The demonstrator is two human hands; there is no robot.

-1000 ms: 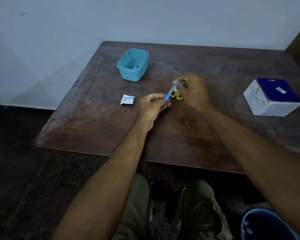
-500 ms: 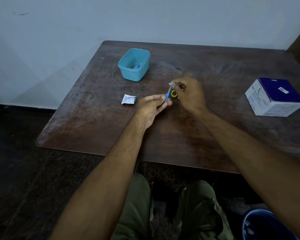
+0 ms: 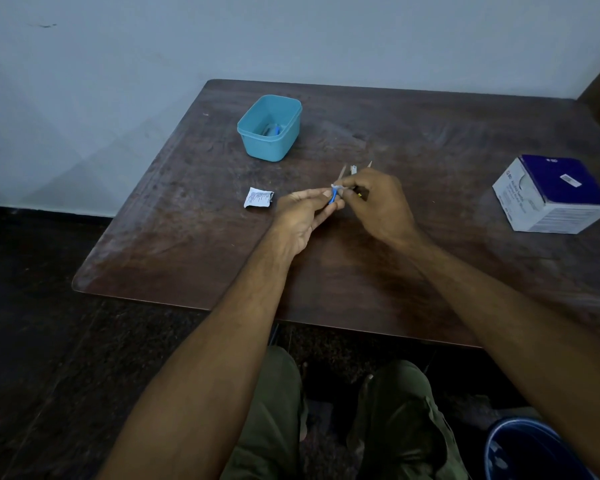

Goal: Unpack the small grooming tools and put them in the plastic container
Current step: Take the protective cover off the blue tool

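My left hand (image 3: 303, 216) pinches a small blue-handled tool (image 3: 333, 196) at the middle of the brown table (image 3: 187, 244). My right hand (image 3: 378, 202) meets it from the right and grips the tool's clear wrapping together with small scissors; the scissor blade tips (image 3: 355, 168) stick out beyond the fingers and a bit of yellow handle shows under them. The teal plastic container (image 3: 270, 128) stands farther back and left, apart from both hands, with a few small blue tools inside it.
A torn white wrapper (image 3: 258, 197) lies on the table left of my left hand. A white and purple box (image 3: 551, 194) stands at the right edge. A dark blue bin (image 3: 534, 452) sits on the floor at the bottom right, by my knees.
The hands have closed together around the blue tool. The yellow scissor handles, plainly visible a second ago, are now mostly hidden in my right hand, with the blade tips pointing away.
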